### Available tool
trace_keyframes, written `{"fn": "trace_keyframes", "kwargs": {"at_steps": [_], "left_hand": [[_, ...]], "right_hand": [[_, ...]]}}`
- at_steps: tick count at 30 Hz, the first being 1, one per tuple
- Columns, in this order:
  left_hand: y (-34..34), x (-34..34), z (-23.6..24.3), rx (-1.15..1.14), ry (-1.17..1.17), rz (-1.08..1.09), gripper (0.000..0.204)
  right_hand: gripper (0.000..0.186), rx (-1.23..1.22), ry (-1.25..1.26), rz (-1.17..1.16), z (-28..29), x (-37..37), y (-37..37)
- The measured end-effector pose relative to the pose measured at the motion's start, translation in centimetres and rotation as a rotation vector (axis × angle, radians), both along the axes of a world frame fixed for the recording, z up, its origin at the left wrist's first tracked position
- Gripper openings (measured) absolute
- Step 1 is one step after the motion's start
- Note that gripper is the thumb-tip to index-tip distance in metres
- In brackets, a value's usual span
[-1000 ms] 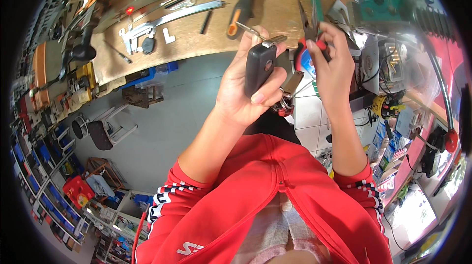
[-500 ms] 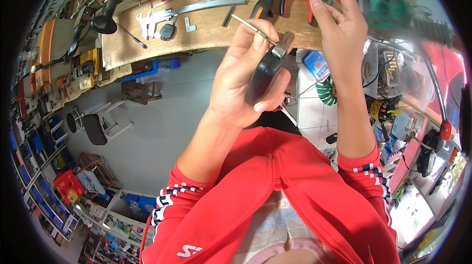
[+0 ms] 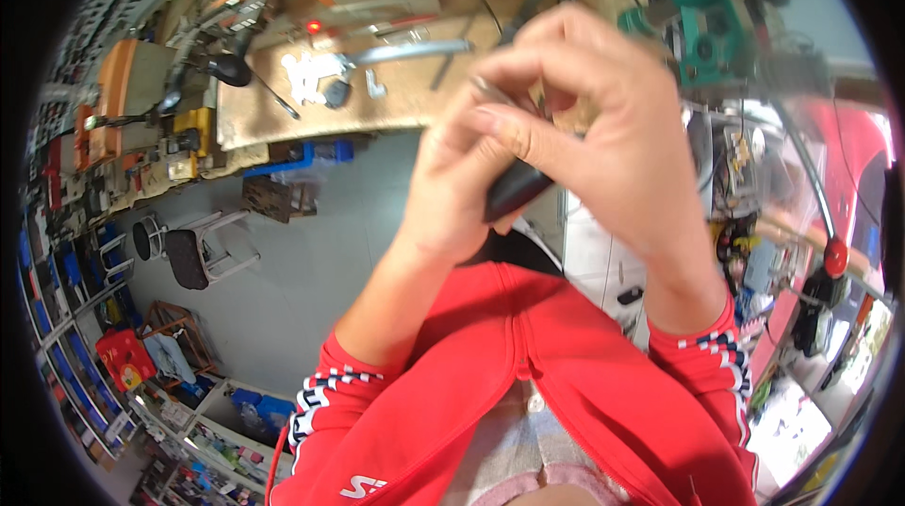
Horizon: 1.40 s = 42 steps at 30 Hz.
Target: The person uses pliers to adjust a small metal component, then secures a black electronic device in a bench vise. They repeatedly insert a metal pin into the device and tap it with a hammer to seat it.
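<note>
My left hand [image 3: 443,204] grips a black key fob [image 3: 517,197] above the bench's front edge. Over it, my right hand [image 3: 608,129] is closed, thumb and curled forefinger at the fob's upper end; what they pinch is hidden and blurred. A thin metal piece [image 3: 488,89] shows between the hands. The wooden bench [image 3: 255,124] behind carries a long steel bar [image 3: 410,49], another black fob [image 3: 335,94], a pale L-shaped piece [image 3: 374,83] and a thin screwdriver [image 3: 281,102].
A green machine [image 3: 707,30] occupies the back right, near a bent metal arm with a red knob [image 3: 833,257]. Orange tool housings [image 3: 127,82] line the bench's left. Below stand stools [image 3: 193,256] and shelving [image 3: 71,327] at the far left.
My right hand, on red-handled pliers a second ago, let them go on the bench and has moved left and down, closing over the fob in my left hand.
</note>
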State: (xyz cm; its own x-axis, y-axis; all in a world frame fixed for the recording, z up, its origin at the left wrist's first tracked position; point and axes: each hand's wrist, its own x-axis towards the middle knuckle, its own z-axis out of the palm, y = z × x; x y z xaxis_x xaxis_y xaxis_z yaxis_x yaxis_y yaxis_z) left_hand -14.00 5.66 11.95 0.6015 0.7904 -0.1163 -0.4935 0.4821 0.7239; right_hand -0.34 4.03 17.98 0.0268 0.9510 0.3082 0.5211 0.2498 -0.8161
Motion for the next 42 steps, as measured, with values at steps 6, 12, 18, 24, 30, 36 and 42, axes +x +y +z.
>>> {"fn": "trace_keyframes", "kwargs": {"at_steps": [6, 12, 18, 24, 30, 36, 42], "left_hand": [[0.2, -1.2, 0.3, 0.051, 0.067, 0.017, 0.027], [2.0, -4.2, 0.9, -0.11, -0.087, -0.086, 0.031], [6.7, -7.9, 2.0, -0.019, 0.094, -0.235, 0.041], [13.0, -12.0, 3.8, 0.132, 0.126, -0.352, 0.062], [17.7, -15.4, 5.7, 0.235, 0.165, -0.43, 0.074], [20.2, -17.8, 7.6, 0.526, 0.396, -0.33, 0.075], [22.0, -17.7, 8.8, 0.629, 0.771, -0.35, 0.072]], "right_hand": [[0.011, 0.123, -0.073, -0.033, -0.3, -2.5, 0.4], [0.014, 0.225, -0.006, -0.035, -0.6, -5.1, 2.0], [0.01, 0.207, 0.096, -0.059, -0.1, -7.9, 5.5], [0.009, 0.213, 0.132, -0.108, 1.0, -11.9, 10.2], [0.009, 0.183, 0.156, -0.043, 2.3, -14.8, 13.9], [0.012, 0.143, 0.343, 0.112, 3.4, -15.9, 17.6], [0.014, 0.379, 0.187, 0.276, 4.3, -14.9, 23.3]]}}
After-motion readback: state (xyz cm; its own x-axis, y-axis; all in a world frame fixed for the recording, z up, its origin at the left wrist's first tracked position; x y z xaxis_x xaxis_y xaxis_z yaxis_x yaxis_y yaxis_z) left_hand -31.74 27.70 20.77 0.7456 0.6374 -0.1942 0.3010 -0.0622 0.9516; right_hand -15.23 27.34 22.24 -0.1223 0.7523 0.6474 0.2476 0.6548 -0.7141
